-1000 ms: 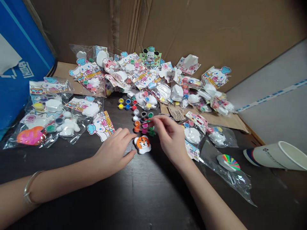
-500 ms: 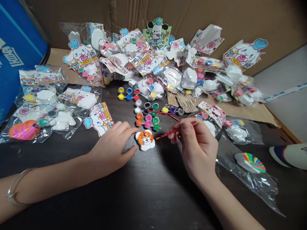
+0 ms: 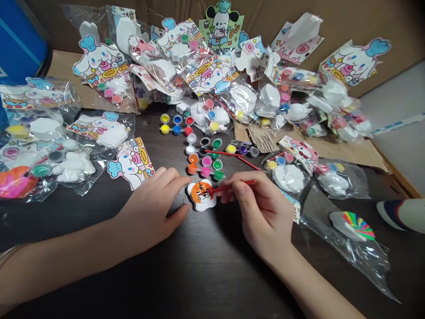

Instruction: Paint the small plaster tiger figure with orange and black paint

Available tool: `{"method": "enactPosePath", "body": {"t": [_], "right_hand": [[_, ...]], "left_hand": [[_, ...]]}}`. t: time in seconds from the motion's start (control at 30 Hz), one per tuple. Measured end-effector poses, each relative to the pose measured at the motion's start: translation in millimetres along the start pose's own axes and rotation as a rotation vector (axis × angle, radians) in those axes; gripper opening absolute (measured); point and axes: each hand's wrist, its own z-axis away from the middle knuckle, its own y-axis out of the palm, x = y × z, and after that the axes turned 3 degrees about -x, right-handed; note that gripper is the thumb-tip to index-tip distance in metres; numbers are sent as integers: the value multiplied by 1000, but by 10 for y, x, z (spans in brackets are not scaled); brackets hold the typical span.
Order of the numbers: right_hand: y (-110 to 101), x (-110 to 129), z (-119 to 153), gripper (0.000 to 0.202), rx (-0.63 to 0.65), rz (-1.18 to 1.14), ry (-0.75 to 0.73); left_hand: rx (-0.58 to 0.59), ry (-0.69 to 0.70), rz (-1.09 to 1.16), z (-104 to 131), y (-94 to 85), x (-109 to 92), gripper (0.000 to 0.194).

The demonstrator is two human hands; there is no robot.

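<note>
A small white plaster tiger head [image 3: 207, 204] with an orange-painted face and black markings lies on the dark table. My left hand [image 3: 156, 199] steadies it from the left, forefinger and thumb at its edge. Between the thumb and fingers of my right hand [image 3: 262, 208] is a thin red paintbrush [image 3: 229, 187], its tip on the right part of the orange face. Just behind the tiger head stand open paint pots, among them orange [image 3: 192, 168], pink [image 3: 206, 171] and green [image 3: 218, 174]. Another red paintbrush [image 3: 222, 153] rests across the black pot.
Bagged white plaster figures with printed cards [image 3: 212, 75] crowd the back of the table, with more bags [image 3: 76, 164] at left. At right lie a rainbow-striped piece [image 3: 358, 226] on a clear plastic bag [image 3: 352, 261] and a white cup [image 3: 401, 215]. A cardboard wall [image 3: 279, 13] stands behind.
My right hand has moved left, bringing the brush tip from beside the tiger head onto its face. More orange covers the face. My left hand stays in place; the view has shifted slightly closer.
</note>
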Motion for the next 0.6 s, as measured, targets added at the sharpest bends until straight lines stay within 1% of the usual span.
{"method": "enactPosePath", "body": {"t": [0.17, 0.4, 0.53, 0.6], "right_hand": [[2, -3, 1, 14, 8, 21, -1], [-5, -15, 9, 15, 22, 38, -13], [2, -8, 1, 15, 36, 54, -28], [2, -7, -4, 16, 34, 64, -35]], "left_hand": [[1, -1, -5, -4, -9, -11, 29], [62, -1, -22, -34, -57, -34, 29], [46, -18, -17, -33, -48, -31, 30], [57, -28, -11, -35, -46, -28, 31]]}}
